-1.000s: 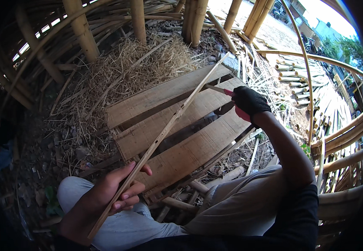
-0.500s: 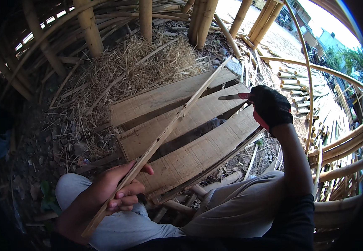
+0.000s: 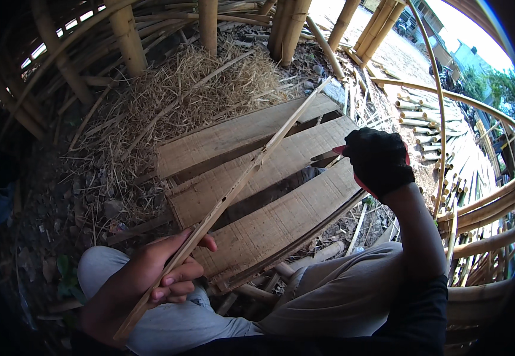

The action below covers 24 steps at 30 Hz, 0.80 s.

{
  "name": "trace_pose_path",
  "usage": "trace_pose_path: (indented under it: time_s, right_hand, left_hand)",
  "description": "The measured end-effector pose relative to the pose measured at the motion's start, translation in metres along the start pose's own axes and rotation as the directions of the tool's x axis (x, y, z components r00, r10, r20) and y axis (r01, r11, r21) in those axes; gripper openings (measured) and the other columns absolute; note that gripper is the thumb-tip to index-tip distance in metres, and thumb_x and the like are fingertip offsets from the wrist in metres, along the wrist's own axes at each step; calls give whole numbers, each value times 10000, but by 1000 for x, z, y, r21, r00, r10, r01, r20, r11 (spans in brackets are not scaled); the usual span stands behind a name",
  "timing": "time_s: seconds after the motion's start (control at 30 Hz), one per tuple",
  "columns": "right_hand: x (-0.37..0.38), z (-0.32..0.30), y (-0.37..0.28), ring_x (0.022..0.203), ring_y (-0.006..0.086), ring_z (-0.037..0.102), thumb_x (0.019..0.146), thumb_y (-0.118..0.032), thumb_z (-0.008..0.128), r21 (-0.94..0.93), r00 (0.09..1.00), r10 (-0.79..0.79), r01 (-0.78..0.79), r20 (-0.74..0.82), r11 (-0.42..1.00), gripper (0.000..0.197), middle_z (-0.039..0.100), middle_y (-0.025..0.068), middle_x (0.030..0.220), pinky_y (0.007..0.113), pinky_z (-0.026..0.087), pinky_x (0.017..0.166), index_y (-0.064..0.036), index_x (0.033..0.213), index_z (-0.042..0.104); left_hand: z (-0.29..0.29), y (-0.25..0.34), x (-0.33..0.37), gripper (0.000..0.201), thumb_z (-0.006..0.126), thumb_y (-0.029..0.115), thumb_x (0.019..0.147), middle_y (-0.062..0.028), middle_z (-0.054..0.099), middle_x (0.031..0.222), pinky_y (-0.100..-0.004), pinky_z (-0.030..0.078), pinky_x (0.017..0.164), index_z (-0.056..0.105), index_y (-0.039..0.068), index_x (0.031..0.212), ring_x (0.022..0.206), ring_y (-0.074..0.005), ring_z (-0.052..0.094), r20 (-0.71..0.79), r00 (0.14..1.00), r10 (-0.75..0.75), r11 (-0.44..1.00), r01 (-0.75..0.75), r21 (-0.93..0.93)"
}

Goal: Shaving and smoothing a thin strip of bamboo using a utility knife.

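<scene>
Lowers the knife [image 3: 325, 156] farther from the stick [image 3: 233, 188] than a second ago, clenching it with fingers of the right hand [image 3: 379, 163]. Grasps the stick in the left hand [image 3: 171, 267], slantwise over the table [image 3: 281, 219]. Likely between shaving strokes; calls next for knife against stick.

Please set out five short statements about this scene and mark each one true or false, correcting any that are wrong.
1. The left hand holds a long, thin strip. True.
2. The right hand grips a knife. True.
3. The right hand is bare. False: it wears a black glove with red parts.
4. The blade is pressed against the strip. False: it is apart from the strip, to its right in the picture.
5. A heap of straw lies beyond the flat boards, farther from the person. True.
</scene>
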State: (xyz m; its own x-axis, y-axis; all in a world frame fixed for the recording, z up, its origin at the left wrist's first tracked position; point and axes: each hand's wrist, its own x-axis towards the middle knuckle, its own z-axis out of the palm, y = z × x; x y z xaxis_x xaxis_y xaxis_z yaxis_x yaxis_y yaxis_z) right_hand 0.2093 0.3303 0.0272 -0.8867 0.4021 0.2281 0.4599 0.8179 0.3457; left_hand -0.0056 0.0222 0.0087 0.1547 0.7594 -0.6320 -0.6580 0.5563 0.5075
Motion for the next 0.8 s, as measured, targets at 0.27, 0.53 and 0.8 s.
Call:
trace_pose_path:
  time_s: [0.27,0.53,0.8]
  right_hand:
    - [4,38,-5,694,294,687,821,-182,609,-113,983,5,16,182,993,141,672,108,720,397,528,597,-94,726,665]
    - [29,58,31,799,261,679,902,-192,584,580,974,227,-198,23,790,173,703,81,936,361,536,715,-86,1007,670]
    - [39,67,-5,834,218,681,859,-147,658,752,958,-249,59,142,656,674,713,41,965,338,521,793,-148,1474,382]
  left_hand:
    - [-5,1,5,480,198,442,1058,61,312,484,-199,253,314,443,55,1201,316,-37,312,40,999,-4,1000,4,-7]
    - [-13,8,-15,405,185,416,1055,29,372,458,-194,274,255,415,83,1075,280,-71,363,136,988,-67,976,94,-199]
    - [-25,16,-36,408,248,363,1055,-43,381,438,-205,269,238,398,-16,1040,265,-90,348,136,991,-17,1000,17,-1]
